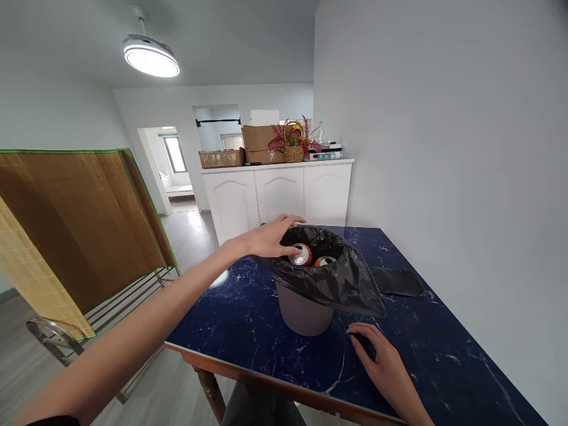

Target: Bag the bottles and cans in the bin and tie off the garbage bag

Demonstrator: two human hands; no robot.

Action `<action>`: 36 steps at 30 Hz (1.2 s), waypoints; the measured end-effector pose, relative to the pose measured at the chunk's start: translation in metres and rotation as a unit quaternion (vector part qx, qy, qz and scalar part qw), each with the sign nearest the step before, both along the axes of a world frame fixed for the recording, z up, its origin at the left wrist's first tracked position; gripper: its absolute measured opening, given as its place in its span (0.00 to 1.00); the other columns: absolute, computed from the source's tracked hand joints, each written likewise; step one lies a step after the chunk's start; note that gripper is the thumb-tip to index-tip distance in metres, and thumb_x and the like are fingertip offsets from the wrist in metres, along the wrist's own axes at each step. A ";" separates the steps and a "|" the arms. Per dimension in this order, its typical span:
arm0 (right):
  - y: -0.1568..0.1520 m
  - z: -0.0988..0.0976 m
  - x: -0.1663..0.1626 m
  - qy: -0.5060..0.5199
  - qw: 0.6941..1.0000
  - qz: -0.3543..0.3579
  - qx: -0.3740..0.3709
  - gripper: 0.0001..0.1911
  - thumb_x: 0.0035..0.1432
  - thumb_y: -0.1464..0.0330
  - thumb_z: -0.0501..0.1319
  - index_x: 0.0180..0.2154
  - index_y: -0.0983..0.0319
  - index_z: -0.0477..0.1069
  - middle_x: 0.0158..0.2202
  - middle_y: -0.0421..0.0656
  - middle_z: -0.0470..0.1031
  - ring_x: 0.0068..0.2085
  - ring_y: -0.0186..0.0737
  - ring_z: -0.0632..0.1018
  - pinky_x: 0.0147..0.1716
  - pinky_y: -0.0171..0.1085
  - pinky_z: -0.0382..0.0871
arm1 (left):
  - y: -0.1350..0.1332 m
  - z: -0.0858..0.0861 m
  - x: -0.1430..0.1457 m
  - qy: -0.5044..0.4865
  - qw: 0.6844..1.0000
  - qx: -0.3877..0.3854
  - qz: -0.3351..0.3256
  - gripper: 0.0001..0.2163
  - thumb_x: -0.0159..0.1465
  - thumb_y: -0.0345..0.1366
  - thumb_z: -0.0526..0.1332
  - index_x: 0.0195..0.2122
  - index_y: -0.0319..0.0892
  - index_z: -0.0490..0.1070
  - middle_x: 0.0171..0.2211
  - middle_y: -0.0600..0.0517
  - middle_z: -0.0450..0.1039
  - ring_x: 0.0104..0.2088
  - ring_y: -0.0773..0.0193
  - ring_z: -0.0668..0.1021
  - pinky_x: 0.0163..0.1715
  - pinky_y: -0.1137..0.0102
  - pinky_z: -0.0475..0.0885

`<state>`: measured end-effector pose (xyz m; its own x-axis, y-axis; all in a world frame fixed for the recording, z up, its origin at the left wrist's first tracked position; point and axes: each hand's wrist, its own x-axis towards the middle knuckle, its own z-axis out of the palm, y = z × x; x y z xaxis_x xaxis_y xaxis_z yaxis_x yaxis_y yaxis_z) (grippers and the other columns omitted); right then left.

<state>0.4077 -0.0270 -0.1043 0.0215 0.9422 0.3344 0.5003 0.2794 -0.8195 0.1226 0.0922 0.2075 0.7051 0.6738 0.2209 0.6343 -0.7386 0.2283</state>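
A pale greyish-mauve bin (306, 313) stands on the blue marbled table, lined with a black trash bag (355, 284) folded out over its rim. Inside the bag are two orange drink cans, one nearer the left (302, 255) and one beside it (326, 261), with their silver tops up. My left hand (277, 236) reaches over the bag's left edge, open, thumb by the left can and fingers at the far rim. Whether the thumb touches the can is unclear. To the right of the bin, my right hand (377, 355) rests low at the table, fingers apart and slightly bent, holding nothing.
Behind the bin at right, a flat black item (397, 281) lies on the table (248, 331). A white cabinet (279, 192) beyond carries cardboard boxes (261, 145), a flower basket (293, 152) and bottles. At left stands a rack (128, 299) with a brown mat (80, 219).
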 end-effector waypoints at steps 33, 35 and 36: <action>0.044 0.213 0.006 0.345 0.912 0.050 -0.217 0.36 0.56 0.54 0.77 0.63 0.49 0.71 0.58 0.45 0.82 0.55 0.52 0.84 0.41 0.38 0.84 | -0.062 -0.040 -0.045 -0.493 0.747 -0.415 0.162 0.28 0.58 0.36 0.77 0.59 0.39 0.72 0.56 0.38 0.77 0.50 0.52 0.82 0.49 0.58 0.79; 0.051 0.218 0.001 0.320 0.919 0.046 -0.226 0.36 0.55 0.54 0.78 0.62 0.50 0.70 0.55 0.46 0.84 0.51 0.52 0.85 0.37 0.39 0.83 | -0.071 -0.034 -0.044 -0.501 0.746 -0.408 0.163 0.30 0.58 0.35 0.77 0.61 0.41 0.70 0.53 0.40 0.79 0.47 0.54 0.82 0.48 0.60 0.79; 0.054 0.220 -0.001 0.311 0.921 0.045 -0.231 0.36 0.55 0.54 0.78 0.61 0.50 0.70 0.53 0.46 0.84 0.49 0.51 0.86 0.36 0.39 0.82 | -0.075 -0.032 -0.044 -0.501 0.748 -0.405 0.160 0.31 0.58 0.35 0.76 0.61 0.41 0.69 0.52 0.41 0.79 0.46 0.55 0.82 0.47 0.61 0.78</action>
<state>0.4071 0.0274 0.1156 -0.0115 0.9882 -0.1525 -0.1149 -0.1528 -0.9816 0.0782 0.0173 0.1751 0.2318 0.9719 -0.0413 -0.0404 0.0521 0.9978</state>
